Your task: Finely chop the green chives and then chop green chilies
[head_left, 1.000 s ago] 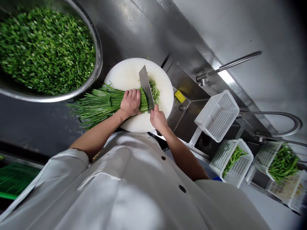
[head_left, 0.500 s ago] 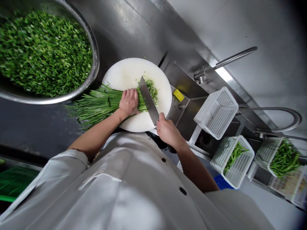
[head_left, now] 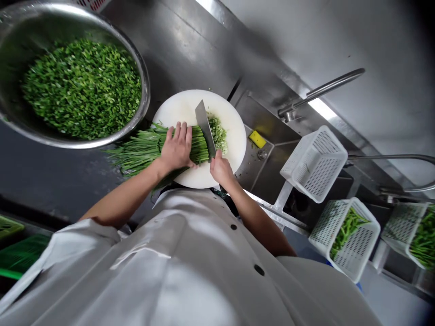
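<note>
On the round white cutting board [head_left: 183, 102] lies a thick bunch of garlic chives [head_left: 142, 147], its leafy ends trailing off to the left. My left hand [head_left: 177, 146] holds it down from above, fingers across the top and thumb on the near side. The handle of a cleaver [head_left: 205, 124] is in my right hand [head_left: 221, 170]. Its broad blade stands at the cut end of the bunch, just right of my left hand. Small chopped chive pieces [head_left: 217, 131] lie heaped beyond the blade.
A large steel bowl [head_left: 145, 93] of chopped greens [head_left: 84, 90] stands at the left. Right of the board is a sink with a yellow sponge [head_left: 257, 139] and a faucet [head_left: 288, 113]. Farther right are a white basket [head_left: 319, 181] and two baskets of green peppers [head_left: 346, 231].
My left hand has slid left along the bunch, its fingers more spread. The cleaver has turned steeper and sits at the cut end. The whole view has shifted slightly.
</note>
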Demonstrator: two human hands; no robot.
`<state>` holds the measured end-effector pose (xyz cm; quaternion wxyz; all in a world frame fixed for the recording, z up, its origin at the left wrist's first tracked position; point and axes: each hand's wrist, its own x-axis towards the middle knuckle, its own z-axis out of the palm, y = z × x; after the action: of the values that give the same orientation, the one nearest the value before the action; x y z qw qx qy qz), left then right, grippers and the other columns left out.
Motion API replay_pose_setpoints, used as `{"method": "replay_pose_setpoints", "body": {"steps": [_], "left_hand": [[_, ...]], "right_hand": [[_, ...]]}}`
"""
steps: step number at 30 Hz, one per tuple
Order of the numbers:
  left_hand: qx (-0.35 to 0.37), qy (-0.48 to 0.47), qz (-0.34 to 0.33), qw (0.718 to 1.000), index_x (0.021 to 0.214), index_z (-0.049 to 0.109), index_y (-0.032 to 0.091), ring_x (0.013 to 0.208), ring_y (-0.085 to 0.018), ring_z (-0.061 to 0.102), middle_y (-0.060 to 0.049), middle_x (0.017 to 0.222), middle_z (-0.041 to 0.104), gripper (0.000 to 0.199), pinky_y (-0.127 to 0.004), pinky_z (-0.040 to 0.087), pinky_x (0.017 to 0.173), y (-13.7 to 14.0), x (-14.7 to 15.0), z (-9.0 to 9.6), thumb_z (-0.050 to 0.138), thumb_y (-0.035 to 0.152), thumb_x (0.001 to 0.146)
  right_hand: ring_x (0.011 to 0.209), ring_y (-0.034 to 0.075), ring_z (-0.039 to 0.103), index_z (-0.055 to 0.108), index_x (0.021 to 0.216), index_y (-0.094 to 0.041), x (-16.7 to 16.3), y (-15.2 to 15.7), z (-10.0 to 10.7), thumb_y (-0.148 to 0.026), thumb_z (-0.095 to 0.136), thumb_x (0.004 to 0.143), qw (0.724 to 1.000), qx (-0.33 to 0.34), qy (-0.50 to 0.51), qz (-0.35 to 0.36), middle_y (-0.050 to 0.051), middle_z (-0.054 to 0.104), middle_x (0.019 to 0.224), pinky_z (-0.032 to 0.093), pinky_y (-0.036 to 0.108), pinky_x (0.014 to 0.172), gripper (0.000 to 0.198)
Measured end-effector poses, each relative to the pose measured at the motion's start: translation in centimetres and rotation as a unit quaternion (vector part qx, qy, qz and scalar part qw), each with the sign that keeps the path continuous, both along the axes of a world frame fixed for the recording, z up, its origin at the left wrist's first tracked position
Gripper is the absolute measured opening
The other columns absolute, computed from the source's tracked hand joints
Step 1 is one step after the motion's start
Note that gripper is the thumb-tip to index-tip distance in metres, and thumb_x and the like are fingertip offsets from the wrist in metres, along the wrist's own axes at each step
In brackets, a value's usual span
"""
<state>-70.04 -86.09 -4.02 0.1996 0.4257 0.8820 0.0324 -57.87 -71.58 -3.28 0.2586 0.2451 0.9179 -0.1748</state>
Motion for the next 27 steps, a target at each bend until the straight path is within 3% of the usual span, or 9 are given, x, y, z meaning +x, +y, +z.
{"method": "replay_pose_setpoints", "body": {"steps": [3,5,8,13,20,23,27], "left_hand": [[0.008,0.021,0.008,1.0,0.165,0.009,0.001,0.162,-0.041,-0.001,-0.028,0.172,0.003,0.122,-0.057,0.006,0.129,-1.0,2.8,-0.8,0.075,0.053,0.077],[0.008,0.035,0.046,0.998,0.165,0.01,0.0,0.161,-0.042,0.001,-0.029,0.171,0.003,0.12,-0.059,0.008,0.128,-1.1,3.0,-1.7,0.074,0.05,0.077],[0.012,0.052,0.073,0.996,0.163,0.015,-0.001,0.16,-0.047,0.005,-0.034,0.17,0.007,0.123,-0.064,0.01,0.125,-0.8,0.6,-2.9,0.077,0.053,0.072],[0.015,0.033,0.0,0.999,0.156,0.029,-0.006,0.158,-0.051,0.006,-0.039,0.166,0.014,0.127,-0.062,0.01,0.125,-0.7,-3.6,-3.3,0.083,0.06,0.063],[0.031,0.035,-0.024,0.999,0.15,0.04,-0.001,0.151,-0.048,0.029,-0.036,0.159,0.033,0.118,-0.059,0.015,0.124,-0.6,-4.9,-3.4,0.082,0.065,0.062],[0.041,0.038,-0.017,0.998,0.153,0.036,-0.001,0.143,-0.046,0.039,-0.033,0.152,0.043,0.122,-0.054,0.019,0.124,-0.6,-4.1,-3.2,0.083,0.063,0.061],[0.037,0.049,0.008,0.998,0.159,0.023,-0.005,0.138,-0.045,0.043,-0.032,0.149,0.046,0.13,-0.049,0.022,0.121,-0.9,-1.7,-2.9,0.082,0.061,0.064]], "right_hand": [[0.099,0.032,0.072,0.034,0.141,-0.007,-0.1,0.0,0.0,-0.024,0.028,0.107,1.0,0.001,0.002,-0.003,0.023,0.072,0.108,0.053,0.038,0.083,0.038],[0.099,0.032,0.072,0.034,0.14,-0.007,-0.1,-0.1,-0.1,-0.024,0.027,0.107,1.0,0.002,0.001,0.0,0.023,0.072,0.108,0.053,0.039,0.083,0.038],[0.098,0.032,0.072,0.033,0.14,-0.007,0.0,-0.1,-0.2,-0.023,0.028,0.106,1.0,-0.001,0.001,0.008,0.024,0.072,0.109,0.053,0.039,0.083,0.037],[0.098,0.03,0.071,0.035,0.14,-0.008,-0.1,0.3,-0.2,-0.021,0.032,0.105,1.0,-0.011,0.01,0.002,0.021,0.072,0.107,0.052,0.037,0.082,0.038],[0.1,0.032,0.07,0.038,0.14,-0.008,-0.6,0.9,0.4,-0.022,0.035,0.104,0.999,-0.029,0.024,-0.011,0.022,0.07,0.109,0.051,0.037,0.082,0.038],[0.101,0.032,0.07,0.038,0.14,-0.008,-0.4,1.0,0.6,-0.021,0.035,0.104,0.999,-0.03,0.025,-0.01,0.022,0.07,0.11,0.051,0.038,0.082,0.039],[0.102,0.031,0.07,0.039,0.14,-0.01,0.6,1.3,0.8,-0.023,0.036,0.105,1.0,-0.017,0.012,-0.003,0.021,0.07,0.112,0.05,0.037,0.083,0.037]]}}
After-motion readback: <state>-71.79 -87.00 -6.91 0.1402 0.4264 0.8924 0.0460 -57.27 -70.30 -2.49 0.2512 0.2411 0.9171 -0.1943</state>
